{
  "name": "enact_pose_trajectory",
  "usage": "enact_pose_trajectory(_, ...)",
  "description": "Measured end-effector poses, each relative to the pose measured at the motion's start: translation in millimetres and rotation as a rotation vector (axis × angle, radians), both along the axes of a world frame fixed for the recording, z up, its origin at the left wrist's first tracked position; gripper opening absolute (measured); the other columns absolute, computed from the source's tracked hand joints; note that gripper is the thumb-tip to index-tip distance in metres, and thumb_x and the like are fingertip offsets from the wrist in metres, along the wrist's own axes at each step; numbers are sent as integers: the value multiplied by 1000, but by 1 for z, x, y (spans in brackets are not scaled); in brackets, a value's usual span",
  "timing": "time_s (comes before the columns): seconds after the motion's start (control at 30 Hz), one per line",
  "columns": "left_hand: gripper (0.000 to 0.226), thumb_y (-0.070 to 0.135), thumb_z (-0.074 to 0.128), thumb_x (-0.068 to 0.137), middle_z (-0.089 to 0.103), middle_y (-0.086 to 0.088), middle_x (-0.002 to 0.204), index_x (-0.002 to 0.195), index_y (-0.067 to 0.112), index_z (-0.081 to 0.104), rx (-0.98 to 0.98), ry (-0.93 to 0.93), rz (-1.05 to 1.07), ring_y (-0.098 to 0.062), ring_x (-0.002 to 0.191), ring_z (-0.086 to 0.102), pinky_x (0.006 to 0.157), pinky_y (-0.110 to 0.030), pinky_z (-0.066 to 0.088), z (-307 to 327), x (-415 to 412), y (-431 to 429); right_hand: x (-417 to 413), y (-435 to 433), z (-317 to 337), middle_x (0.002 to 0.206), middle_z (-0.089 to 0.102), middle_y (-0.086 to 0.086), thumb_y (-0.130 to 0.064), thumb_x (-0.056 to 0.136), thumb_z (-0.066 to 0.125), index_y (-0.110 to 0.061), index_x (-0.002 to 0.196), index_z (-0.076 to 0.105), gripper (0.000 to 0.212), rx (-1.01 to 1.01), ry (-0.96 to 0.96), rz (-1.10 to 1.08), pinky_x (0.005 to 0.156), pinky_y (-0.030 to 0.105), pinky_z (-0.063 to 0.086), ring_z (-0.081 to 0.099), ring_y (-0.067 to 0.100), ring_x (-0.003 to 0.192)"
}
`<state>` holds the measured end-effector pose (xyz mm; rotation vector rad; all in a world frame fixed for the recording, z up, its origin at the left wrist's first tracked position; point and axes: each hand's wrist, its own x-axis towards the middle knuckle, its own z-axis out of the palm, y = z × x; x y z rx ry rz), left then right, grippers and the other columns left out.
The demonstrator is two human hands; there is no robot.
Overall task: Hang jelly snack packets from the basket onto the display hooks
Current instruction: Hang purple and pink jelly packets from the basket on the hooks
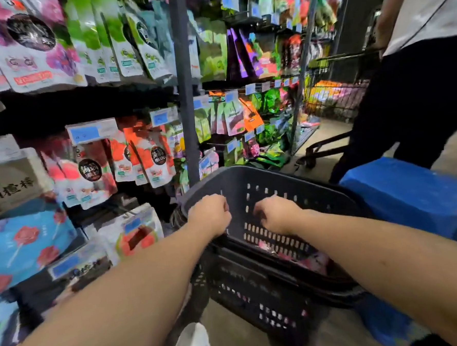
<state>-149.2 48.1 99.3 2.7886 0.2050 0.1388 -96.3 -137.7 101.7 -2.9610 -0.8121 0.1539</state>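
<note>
Because the display hooks sit on my left, hidden behind their blue-and-white price tags point(91, 131), the red-and-white glossy fruit-printed pouches point(151, 156) already hanging there are the row I judge I must add to. My left hand point(210, 216) is stretched forward on a straight arm, its back up and wrist level, at the far left rim of the dark perforated plastic basket point(290, 187). Its fingers are curled under, and I cannot tell whether they grip the rim or close on nothing. The basket tips its mouth towards me, which I take to be for easy reaching.

My right hand point(276, 214) hangs inside the basket against the far wall, wrist bent down and fingers curled out of sight, so I cannot tell whether they pinch anything. The pink jelly snack packets point(311, 260) lie in the bottom of the basket, nearer to me and to the right of that hand, none of them lifted.

Further right stands a blue plastic crate point(410, 196), and beyond it another person in dark trousers point(418, 102).
</note>
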Motion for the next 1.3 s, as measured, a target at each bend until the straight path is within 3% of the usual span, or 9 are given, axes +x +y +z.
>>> enact_pose_trajectory(0.27, 29, 30, 67, 94, 73, -14, 107, 108, 6, 75, 199, 465, -288, -26, 92, 66, 78, -32, 51, -48, 114, -47, 77, -27, -84, 107, 71, 5, -16, 87, 60, -17, 109, 69, 24, -95, 140, -93, 73, 34, 52, 67, 31, 101)
enact_pose_trajectory(0.43, 41, 42, 77, 86, 70, -6, 77, 97, 3, 74, 284, 694, -358, -25, 69, 66, 77, -39, 59, -96, 164, -49, 113, -32, -130, 101, 70, 4, -15, 84, 59, -17, 101, 70, 20, -128, 245, -186, 78, 37, 59, 68, 29, 93)
enact_pose_trajectory(0.57, 46, 41, 72, 91, 74, -13, 108, 112, 0, 70, 438, 812, -459, -31, 82, 68, 77, -39, 57, -120, 191, -56, 126, -36, -160, 99, 65, 8, -15, 90, 56, -13, 90, 57, 2, -133, 327, -247, 72, 34, 52, 63, 31, 88)
enact_pose_trajectory(0.7, 40, 39, 72, 90, 71, -12, 111, 110, 5, 70, 565, 805, -644, -35, 105, 68, 92, -44, 56, -162, 217, -64, 136, -41, -192, 122, 65, 14, -16, 94, 56, -5, 112, 67, 24, -149, 441, -313, 89, 35, 52, 64, 33, 113)
enact_pose_trajectory(0.8, 43, 30, 71, 92, 67, -9, 124, 130, 11, 63, 545, 773, -820, -32, 110, 64, 92, -37, 53, -202, 228, -69, 140, -48, -219, 107, 62, 13, -19, 95, 60, -12, 89, 64, 9, -129, 536, -435, 82, 30, 49, 63, 28, 100)
enact_pose_trajectory(0.9, 34, 19, 70, 91, 68, -6, 118, 124, 19, 62, 511, 774, -918, -28, 102, 65, 92, -40, 56, -240, 231, -75, 138, -54, -250, 114, 69, 9, -29, 92, 67, -14, 106, 70, 21, -72, 586, -532, 82, 30, 51, 67, 29, 104)
enact_pose_trajectory(1.0, 19, 18, 68, 90, 66, -11, 115, 105, 13, 57, 514, 752, -939, -29, 96, 65, 84, -42, 57, -269, 234, -80, 135, -61, -275, 120, 69, 12, -36, 95, 62, -13, 114, 69, 31, -27, 633, -648, 86, 32, 51, 66, 29, 108)
enact_pose_trajectory(1.17, 50, 24, 65, 92, 47, -7, 134, 137, 14, 46, 532, 555, -959, -26, 117, 53, 92, -41, 54, -293, 217, -66, 126, -63, -304, 145, 43, 16, -30, 92, 65, -12, 148, 33, 67, 71, 699, -878, 104, 46, 51, 54, 36, 127)
enact_pose_trajectory(1.3, 61, 33, 69, 89, 42, -5, 135, 138, 14, 38, 471, 463, -705, -22, 120, 49, 91, -37, 50, -299, 200, -53, 119, -61, -325, 122, 59, 12, -34, 76, 83, -8, 145, 31, 90, 84, 755, -1042, 94, 41, 57, 63, 31, 111)
